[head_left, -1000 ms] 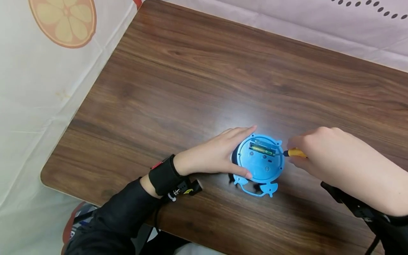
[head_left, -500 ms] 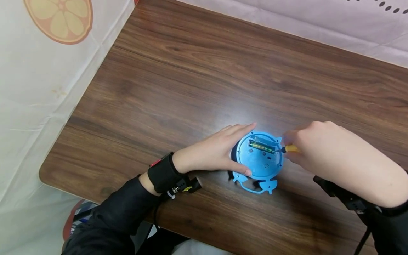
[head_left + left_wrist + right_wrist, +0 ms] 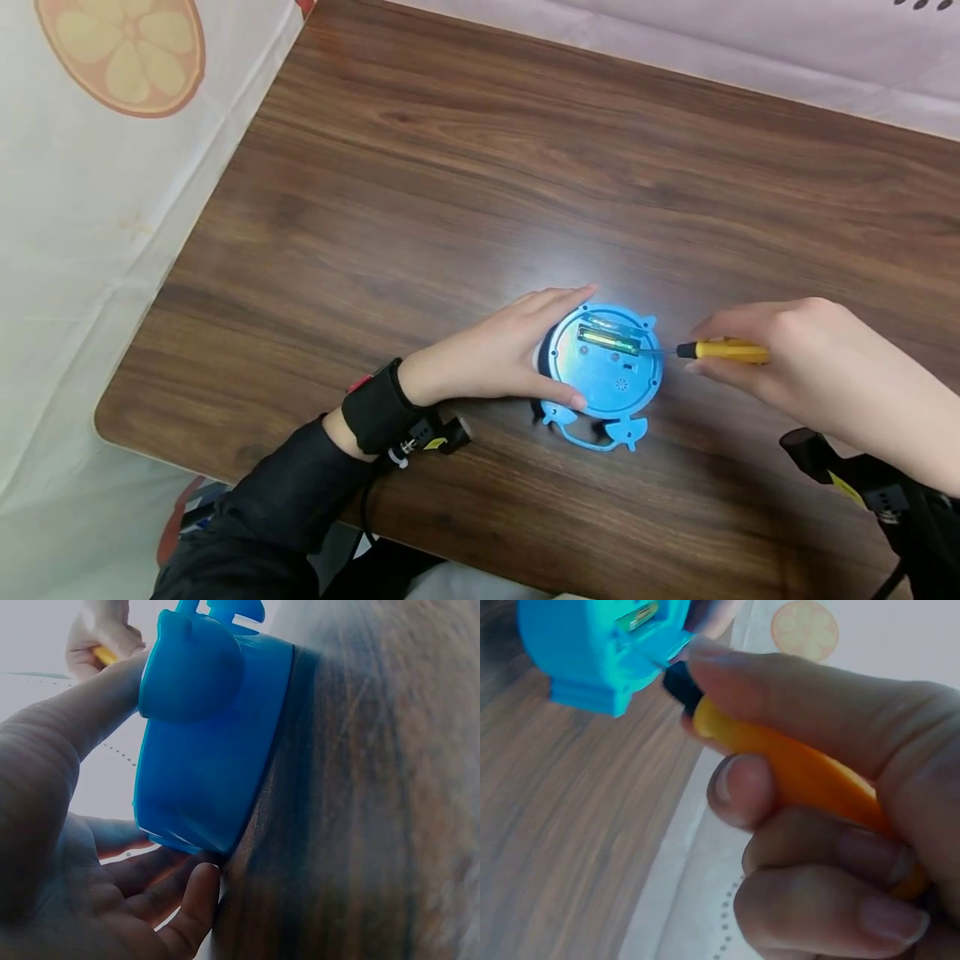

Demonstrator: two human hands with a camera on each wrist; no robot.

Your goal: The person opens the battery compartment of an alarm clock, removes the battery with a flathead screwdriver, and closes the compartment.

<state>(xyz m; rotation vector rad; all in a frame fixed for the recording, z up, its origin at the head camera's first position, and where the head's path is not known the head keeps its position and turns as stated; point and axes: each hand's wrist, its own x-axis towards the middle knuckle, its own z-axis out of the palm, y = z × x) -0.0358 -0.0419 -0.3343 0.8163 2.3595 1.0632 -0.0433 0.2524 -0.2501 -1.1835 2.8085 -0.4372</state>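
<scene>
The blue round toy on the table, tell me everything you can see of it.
The blue toy is a round case of what looks like glossy plastic, lying with its back panel facing up on the wooden table. Small ear and foot shapes stick out from its rim. A long compartment near the far edge is open, with a battery inside. The left hand cups its left side, fingers against the rim. The tip of a yellow-handled screwdriver, held by the right hand, reaches its right side.

Head camera is looking steeply down over the wooden table [image 3: 450,167], mid-distance. Left wrist camera is sitting at tabletop level, facing close along the blue toy's [image 3: 202,750] side. Right wrist camera is looking past fingers [image 3: 817,900], very near. All three are sharing the toy.
</scene>
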